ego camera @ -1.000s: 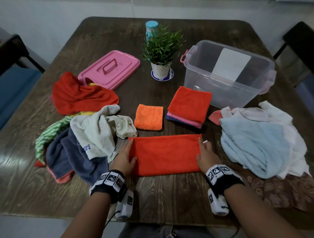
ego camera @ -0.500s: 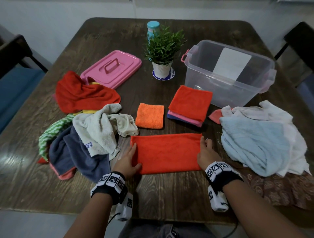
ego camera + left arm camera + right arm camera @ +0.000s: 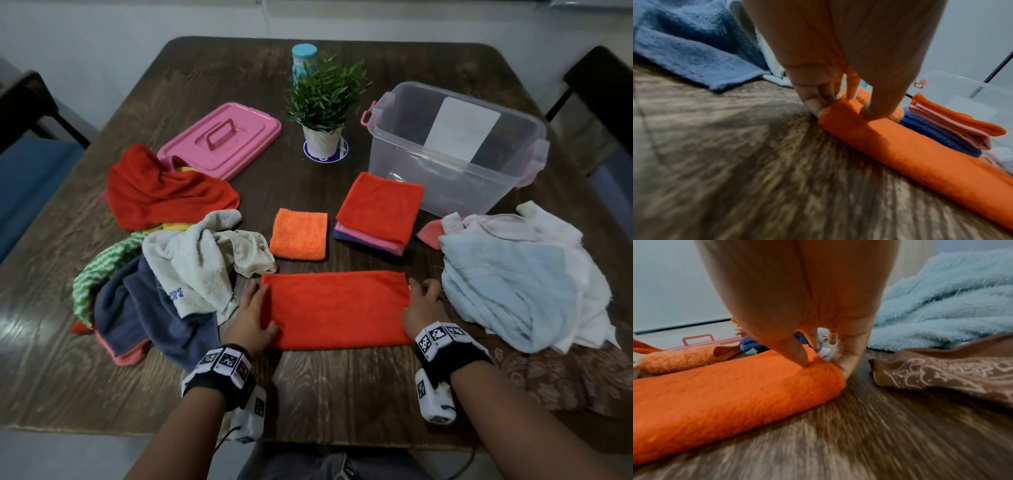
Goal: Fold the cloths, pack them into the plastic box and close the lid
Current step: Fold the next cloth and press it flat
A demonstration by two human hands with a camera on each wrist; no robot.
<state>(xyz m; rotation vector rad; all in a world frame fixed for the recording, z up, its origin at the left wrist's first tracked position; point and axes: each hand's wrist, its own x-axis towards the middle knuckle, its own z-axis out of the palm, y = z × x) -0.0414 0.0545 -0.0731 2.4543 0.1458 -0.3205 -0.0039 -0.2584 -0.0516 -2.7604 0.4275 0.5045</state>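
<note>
A red-orange cloth (image 3: 335, 308) lies folded into a long strip on the table in front of me. My left hand (image 3: 262, 308) pinches its left end, thumb on top (image 3: 875, 112) and fingers at the edge. My right hand (image 3: 416, 298) pinches the right end (image 3: 828, 374), thumb pressed on top and fingers curled round the edge. Two folded lots lie behind it: a small orange cloth (image 3: 298, 233) and a stack topped in red-orange (image 3: 378, 209). The clear plastic box (image 3: 445, 178) stands open at the back right. Its pink lid (image 3: 219, 144) lies at the back left.
Unfolded cloths are heaped on the left: red (image 3: 161, 192), beige (image 3: 198, 260), dark blue (image 3: 154, 315), green-and-white (image 3: 102, 260). On the right lie a light blue towel (image 3: 507, 284), white cloths (image 3: 565, 240) and a brown patterned cloth (image 3: 565, 377). A potted plant (image 3: 323, 106) and a bottle (image 3: 303, 58) stand at the back.
Both hands have slid a little toward me along the strip's ends. The left thumb has come onto the cloth and the right fingers have curled at the edge.
</note>
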